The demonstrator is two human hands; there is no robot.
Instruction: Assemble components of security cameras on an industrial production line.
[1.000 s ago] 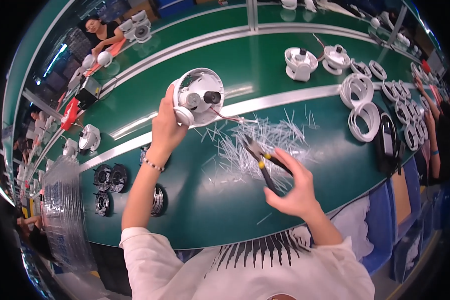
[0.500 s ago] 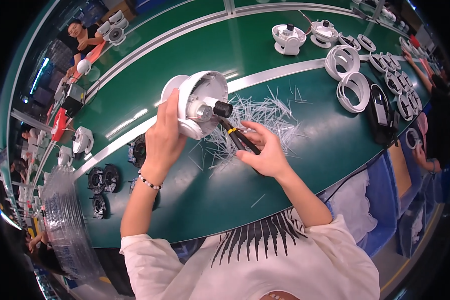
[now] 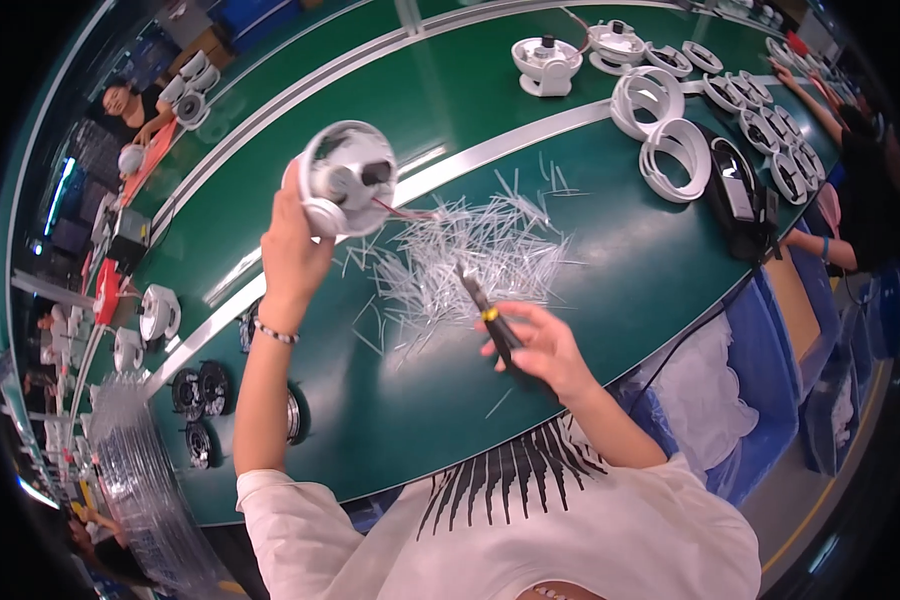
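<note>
1. Clasps white housing (image 3: 352, 158) in left hand (image 3: 296, 250), with fingers wrapped about its outer left side; holds it raised beyond the wrist, hollow side facing up and rightward; shows black cylinder (image 3: 376, 173) inside, up and to the right of the left grip; shows red wire (image 3: 400, 211) running out past the rim, to the right of the same grip.
2. Wears beaded bracelet (image 3: 275, 333) at the wrist, just below the left grip.
3. Grasps pliers (image 3: 478, 296) in right hand (image 3: 545, 345), by the dark handles; points the metal tips away from the body and slightly leftward, well apart from the housing; cannot tell the state of the jaws, parted or together.
4. Has pale strips (image 3: 470, 245) heaped on green bench (image 3: 590, 320), between the two grips and beyond the right one; cannot tell any contact between pliers and strips.
5. Has white rings (image 3: 703, 165) well to the right of and beyond the right grip; has black case (image 3: 738, 205) farther right, near the rings; has white unit (image 3: 547, 65) farthest beyond, across silver rail (image 3: 510, 148).
6. Has black round parts (image 3: 213, 388) to the left of the left grip and nearer the body; has clear plastic stack (image 3: 135, 470) farther left again.
</note>
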